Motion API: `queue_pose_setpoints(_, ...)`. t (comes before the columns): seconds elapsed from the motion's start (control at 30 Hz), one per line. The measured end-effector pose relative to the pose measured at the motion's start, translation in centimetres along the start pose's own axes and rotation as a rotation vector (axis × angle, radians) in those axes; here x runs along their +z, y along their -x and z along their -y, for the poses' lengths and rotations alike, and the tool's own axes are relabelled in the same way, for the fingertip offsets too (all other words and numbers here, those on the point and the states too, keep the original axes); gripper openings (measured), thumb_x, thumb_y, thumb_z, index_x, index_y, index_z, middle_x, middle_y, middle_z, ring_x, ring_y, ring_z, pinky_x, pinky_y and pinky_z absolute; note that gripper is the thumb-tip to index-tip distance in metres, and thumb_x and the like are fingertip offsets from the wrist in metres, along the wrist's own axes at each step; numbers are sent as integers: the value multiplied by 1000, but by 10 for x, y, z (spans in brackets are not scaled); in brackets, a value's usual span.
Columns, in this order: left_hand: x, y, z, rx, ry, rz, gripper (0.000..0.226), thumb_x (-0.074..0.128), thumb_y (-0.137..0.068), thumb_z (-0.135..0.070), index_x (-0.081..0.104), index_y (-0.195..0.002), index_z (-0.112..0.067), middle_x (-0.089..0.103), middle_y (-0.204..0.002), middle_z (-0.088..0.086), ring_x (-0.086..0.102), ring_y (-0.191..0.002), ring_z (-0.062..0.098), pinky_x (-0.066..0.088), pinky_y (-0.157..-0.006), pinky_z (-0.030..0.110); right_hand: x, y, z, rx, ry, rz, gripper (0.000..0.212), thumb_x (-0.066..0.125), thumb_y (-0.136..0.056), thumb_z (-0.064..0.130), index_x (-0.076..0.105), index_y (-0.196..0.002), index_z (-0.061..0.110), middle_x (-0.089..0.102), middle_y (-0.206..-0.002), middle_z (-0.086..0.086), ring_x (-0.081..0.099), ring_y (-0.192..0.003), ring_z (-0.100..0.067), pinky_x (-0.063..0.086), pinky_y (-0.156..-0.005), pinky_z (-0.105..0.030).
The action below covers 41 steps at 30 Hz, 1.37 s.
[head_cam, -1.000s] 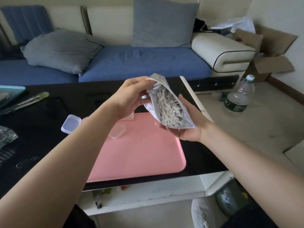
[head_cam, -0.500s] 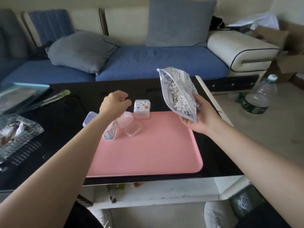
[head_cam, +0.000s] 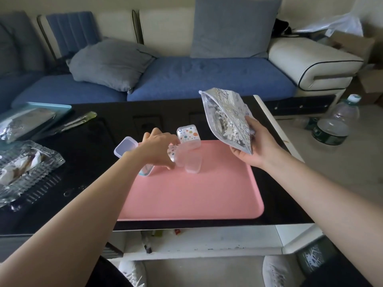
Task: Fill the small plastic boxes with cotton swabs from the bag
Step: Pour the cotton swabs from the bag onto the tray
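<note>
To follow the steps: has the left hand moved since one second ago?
Yes. The left hand left the bag and went down to the boxes on the pink tray.

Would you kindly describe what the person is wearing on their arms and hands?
Both hands are bare: the left hand and right hand have no gloves, and no rings show. The forearms are uncovered to the frame's edge, with no sleeve, watch or bracelet in view.

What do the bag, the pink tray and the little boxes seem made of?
Bag: thin glossy clear plastic film; swabs show through, it creases. Pink tray: probably smooth matte plastic; even colour, rounded rim. Small boxes: likely rigid translucent plastic; the tray shows through.
</note>
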<state>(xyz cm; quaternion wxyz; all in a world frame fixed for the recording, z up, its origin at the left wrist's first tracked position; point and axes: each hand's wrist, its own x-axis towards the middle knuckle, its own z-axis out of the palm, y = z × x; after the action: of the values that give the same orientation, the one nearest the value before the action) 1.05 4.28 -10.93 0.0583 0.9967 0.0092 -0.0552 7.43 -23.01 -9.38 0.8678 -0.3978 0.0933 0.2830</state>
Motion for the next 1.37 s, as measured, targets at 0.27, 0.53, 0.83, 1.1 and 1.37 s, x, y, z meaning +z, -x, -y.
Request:
queue_pose_setpoints(0.27,13,11,-48,-53,536,-54,84,93,-51,-56,47,-115,-27,55,-102,-11,58,-87,7,49,-73,30,-8,-2,6,-102,-18,83,48,74,-88,24,62,-133,15,75,-115,-5,69,-113,-27,52,-100,-49)
queue_pose_setpoints(0.53,14,5,-60,-27,642,-99,57,76,-79,-57,51,-115,-20,56,-101,-11,56,-91,11,42,-76,29,-12,-7,17,-129,22,347,51,54,-99,12,45,-149,16,56,-144,-13,56,-131,-32,47,-106,-54)
queue_pose_setpoints(0.83,25,4,-55,18,688,-13,39,81,-82,-32,61,-111,-14,66,-104,5,63,-92,26,52,-87,46,-22,-20,20,-123,224,332,61,60,-95,6,41,-151,22,57,-144,-10,54,-134,-28,41,-111,-53)
queue_pose_setpoints(1.1,29,4,-55,53,735,-65,34,84,-80,-28,62,-105,-21,62,-92,-9,57,-80,11,45,-69,25,-20,-17,18,-123,249,329,57,62,-89,8,50,-145,15,62,-137,-11,60,-126,-29,47,-104,-49)
queue_pose_setpoints(1.37,28,1,-51,39,738,-81,36,85,-79,-25,63,-107,-20,60,-87,-13,55,-74,4,41,-63,19,-18,-16,29,-151,274,399,61,60,-91,10,43,-149,12,57,-144,-11,52,-135,-27,51,-101,-44)
